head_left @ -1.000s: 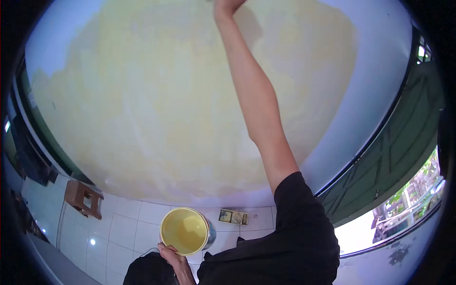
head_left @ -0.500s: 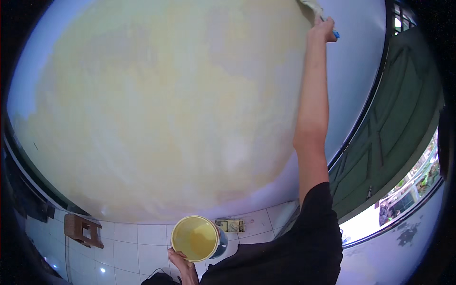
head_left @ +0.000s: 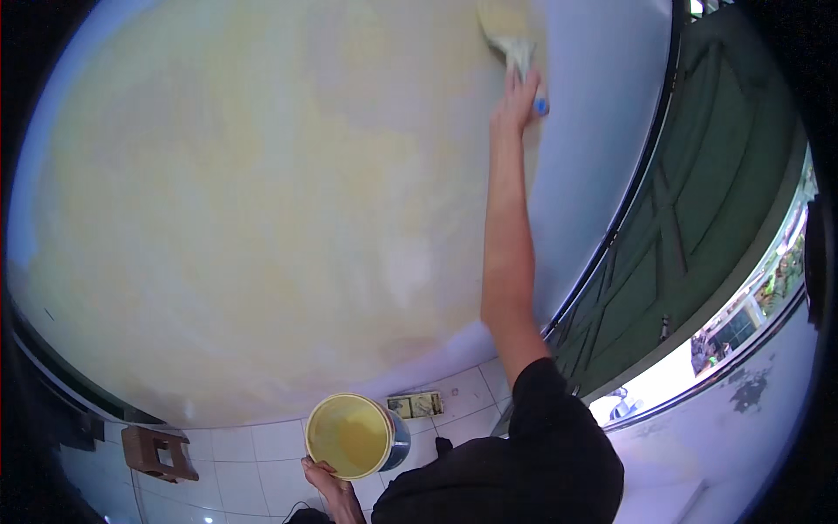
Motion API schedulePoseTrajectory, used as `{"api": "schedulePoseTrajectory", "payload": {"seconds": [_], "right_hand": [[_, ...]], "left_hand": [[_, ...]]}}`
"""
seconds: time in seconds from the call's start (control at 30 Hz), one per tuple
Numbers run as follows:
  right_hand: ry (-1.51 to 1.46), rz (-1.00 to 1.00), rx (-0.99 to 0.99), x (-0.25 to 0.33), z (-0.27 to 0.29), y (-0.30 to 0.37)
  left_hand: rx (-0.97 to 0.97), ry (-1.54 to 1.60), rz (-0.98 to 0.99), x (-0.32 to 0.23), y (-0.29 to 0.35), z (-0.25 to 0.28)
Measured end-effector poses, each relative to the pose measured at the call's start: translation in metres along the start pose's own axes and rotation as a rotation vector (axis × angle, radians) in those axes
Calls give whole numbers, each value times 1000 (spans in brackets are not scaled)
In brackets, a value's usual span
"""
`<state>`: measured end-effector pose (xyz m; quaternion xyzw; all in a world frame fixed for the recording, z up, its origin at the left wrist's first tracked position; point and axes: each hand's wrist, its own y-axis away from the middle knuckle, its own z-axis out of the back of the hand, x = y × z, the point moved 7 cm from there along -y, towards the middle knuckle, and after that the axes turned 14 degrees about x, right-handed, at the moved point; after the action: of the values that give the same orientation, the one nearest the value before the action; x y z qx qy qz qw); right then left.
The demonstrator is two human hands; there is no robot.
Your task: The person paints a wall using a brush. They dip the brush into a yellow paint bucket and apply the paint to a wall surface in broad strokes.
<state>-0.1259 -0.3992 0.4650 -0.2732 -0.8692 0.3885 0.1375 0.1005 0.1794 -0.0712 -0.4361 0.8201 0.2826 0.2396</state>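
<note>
1. Two grips at work: the right hand [head_left: 517, 103] wraps the handle of the brush [head_left: 513, 48]; the left hand [head_left: 323, 476] pinches the near rim of the bucket [head_left: 325, 426].
2. Brush high at the wall [head_left: 262, 218], close to the cream/bluish-white border; bucket low, above the tiled floor [head_left: 262, 479] or standing on it — cannot tell which.
3. Risk: the one-sided rim hold could let the bucket tip if the body leans into a long reach.
4. Risk: overloaded bristles could drip onto tile or run down the raised forearm [head_left: 509, 218].
5. Materials: brush broad, flared, pale-necked, blue at the handle end. Bucket round, yellow inside, bluish outside; apparently yellow paint [head_left: 360, 444] at the bottom. Wall patchy cream; tiles white, glossy. Stool [head_left: 157, 454] brown, blocky — plastic, probably.
</note>
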Motion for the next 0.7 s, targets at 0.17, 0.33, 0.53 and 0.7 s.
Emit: {"api": "schedulePoseTrajectory", "payload": {"seconds": [0.17, 0.33, 0.53, 0.7], "right_hand": [[220, -198, -406, 35, 219, 213], [913, -446, -868, 138, 420, 420], [965, -484, -847, 151, 360, 426], [616, -344, -228, 107, 92, 181]], "left_hand": [[19, 2, 36, 0, -13, 31], [7, 20, 105, 3, -6, 11], [72, 88, 78, -5, -4, 20], [81, 12, 62, -5, 0, 40]]}}
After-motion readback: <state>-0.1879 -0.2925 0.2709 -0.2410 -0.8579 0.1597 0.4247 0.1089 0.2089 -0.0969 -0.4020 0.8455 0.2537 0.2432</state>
